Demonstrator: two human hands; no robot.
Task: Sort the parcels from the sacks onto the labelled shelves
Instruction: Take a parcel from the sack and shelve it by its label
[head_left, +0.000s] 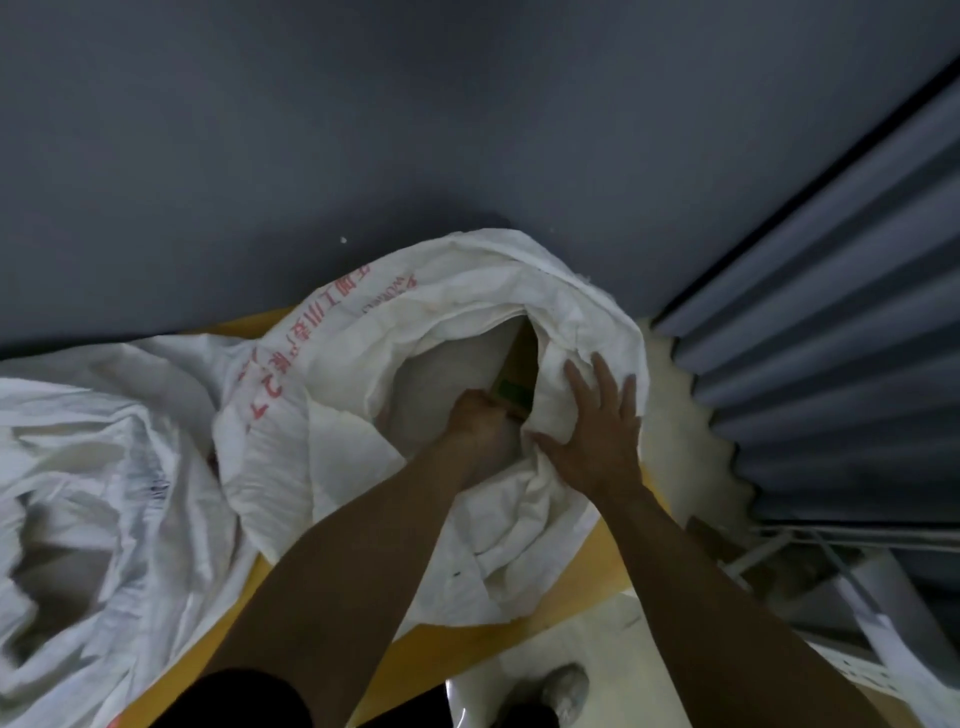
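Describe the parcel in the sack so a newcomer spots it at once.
Find the red-printed sack, right of the plain sack. Inside its mouth, the left hand grips the parcel: brown cardboard with a green patch, amid white cloth.

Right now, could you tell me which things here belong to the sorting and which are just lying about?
Job: red-printed sack, brown parcel inside it, left hand gripping the parcel, right hand pressing the sack's rim, second sack.
Lying about: grey curtain, shoe.
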